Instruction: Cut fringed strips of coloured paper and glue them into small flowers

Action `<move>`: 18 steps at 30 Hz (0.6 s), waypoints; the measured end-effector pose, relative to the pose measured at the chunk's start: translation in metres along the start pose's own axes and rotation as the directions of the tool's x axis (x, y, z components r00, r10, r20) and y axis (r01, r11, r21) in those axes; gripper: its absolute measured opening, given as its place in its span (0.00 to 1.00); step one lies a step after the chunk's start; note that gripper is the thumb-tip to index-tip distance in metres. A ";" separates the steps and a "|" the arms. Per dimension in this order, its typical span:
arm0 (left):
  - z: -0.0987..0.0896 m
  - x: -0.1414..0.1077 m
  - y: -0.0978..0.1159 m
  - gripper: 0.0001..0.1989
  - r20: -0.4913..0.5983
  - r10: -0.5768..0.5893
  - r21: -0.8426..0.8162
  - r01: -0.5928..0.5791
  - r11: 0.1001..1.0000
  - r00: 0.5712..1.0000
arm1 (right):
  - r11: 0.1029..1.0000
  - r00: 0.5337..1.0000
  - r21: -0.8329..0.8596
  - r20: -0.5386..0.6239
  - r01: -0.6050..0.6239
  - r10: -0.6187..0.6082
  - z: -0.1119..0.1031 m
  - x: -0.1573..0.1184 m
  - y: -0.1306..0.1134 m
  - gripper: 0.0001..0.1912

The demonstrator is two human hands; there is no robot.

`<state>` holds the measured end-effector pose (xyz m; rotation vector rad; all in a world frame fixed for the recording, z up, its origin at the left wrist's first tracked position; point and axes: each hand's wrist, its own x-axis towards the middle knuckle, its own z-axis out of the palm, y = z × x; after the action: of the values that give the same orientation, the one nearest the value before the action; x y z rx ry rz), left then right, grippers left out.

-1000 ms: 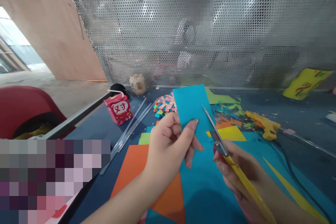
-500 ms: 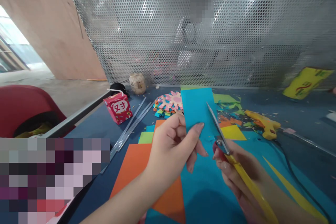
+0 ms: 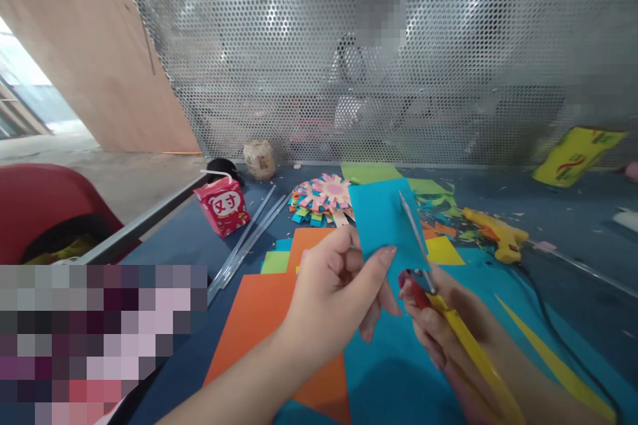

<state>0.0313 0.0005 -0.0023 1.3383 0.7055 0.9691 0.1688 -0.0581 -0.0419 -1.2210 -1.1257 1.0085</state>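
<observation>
Between thumb and fingers, my left hand [image 3: 343,285] pinches a blue paper piece [image 3: 386,216] raised above the table. The yellow-handled scissors [image 3: 463,339] are gripped in my right hand [image 3: 448,325], and their metal blades lie at the right part of the blue piece. Beneath both hands is a large blue sheet [image 3: 389,358], with an orange sheet [image 3: 254,325] to its left. Layered paper flowers [image 3: 331,192] in pink, blue, green and orange rest beyond my left hand.
A red drink carton [image 3: 224,206] with a straw, clear sticks [image 3: 254,236] and a jar [image 3: 259,159] stand or lie left. Right are a yellow glue gun [image 3: 498,236] with a cord, paper scraps and a yellow packet [image 3: 575,156]. A perforated metal panel [image 3: 299,46] rises behind.
The blue piece has tilted and dropped slightly, shifting right with my left hand. The scissor blades now overlap it further, and the green paper behind shows more.
</observation>
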 end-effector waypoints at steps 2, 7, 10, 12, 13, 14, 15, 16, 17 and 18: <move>0.000 -0.001 0.000 0.16 0.007 -0.005 0.009 0.005 1.000 1.000 | 1.000 0.999 -0.001 -0.037 0.003 -0.003 0.001 -0.001 -0.001 0.18; -0.001 0.000 0.002 0.16 0.013 -0.004 0.010 0.004 1.000 1.000 | 0.998 0.997 0.008 -0.026 -0.066 0.066 -0.002 -0.003 -0.001 0.17; -0.003 0.000 0.002 0.16 0.014 0.004 0.013 -0.004 1.000 1.000 | 0.995 0.996 0.033 -0.014 -0.093 0.094 -0.005 -0.001 0.002 0.18; -0.003 0.000 0.002 0.16 0.014 0.006 0.018 -0.006 1.000 1.000 | 0.994 0.996 0.062 0.016 -0.089 0.088 -0.006 0.001 0.004 0.18; -0.003 -0.001 0.002 0.16 0.016 0.003 0.021 -0.004 1.000 1.000 | 0.994 0.997 0.079 0.021 -0.072 0.071 -0.006 0.002 0.004 0.18; -0.002 -0.001 0.002 0.16 0.022 -0.001 0.023 0.000 1.000 1.000 | 0.994 0.998 0.094 0.025 -0.055 0.053 -0.006 0.002 0.005 0.18; -0.001 -0.002 0.001 0.16 0.031 -0.007 0.025 0.006 1.000 0.999 | 0.993 0.999 0.109 0.024 -0.037 0.035 -0.006 0.003 0.005 0.18; -0.001 -0.002 0.001 0.16 0.042 -0.017 0.026 0.016 1.000 0.999 | 0.992 1.000 0.122 0.019 -0.025 0.023 -0.005 0.003 0.006 0.18; 0.000 -0.003 0.001 0.17 0.055 -0.030 0.027 0.029 0.999 0.998 | 0.991 1.000 0.131 0.007 -0.012 0.011 -0.005 0.003 0.007 0.19; 0.001 -0.003 0.001 0.17 0.070 -0.045 0.027 0.043 0.999 0.997 | 0.992 1.000 0.126 0.003 -0.005 0.004 -0.006 0.003 0.007 0.19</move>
<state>0.0302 -0.0027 -0.0014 1.3672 0.6927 0.8762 0.1749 -0.0556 -0.0490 -1.1217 -1.0459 1.0689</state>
